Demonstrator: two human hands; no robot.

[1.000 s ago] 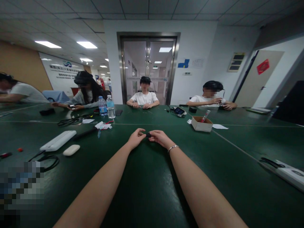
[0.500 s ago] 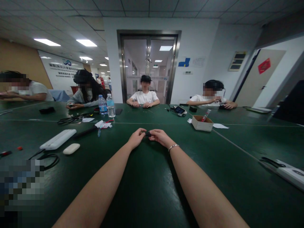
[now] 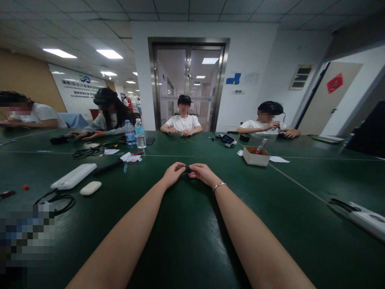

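Note:
Both my arms stretch forward over the dark green table [image 3: 192, 241]. My left hand [image 3: 173, 174] and my right hand [image 3: 203, 174] meet at the middle of the table, fingers pinched together on a small black object [image 3: 188, 169] held between them. The object is too small to name. A thin bracelet circles my right wrist.
A white power strip [image 3: 73, 176] and a white oval case [image 3: 90, 188] lie at left with black cables [image 3: 58, 199]. Two water bottles [image 3: 135, 135] stand further back. A cardboard box [image 3: 256, 156] sits at right. Several people sit along the far and left sides of the table.
My hands have stayed in place, with only slight finger movement on the small black object. The people at the far left have shifted their arms.

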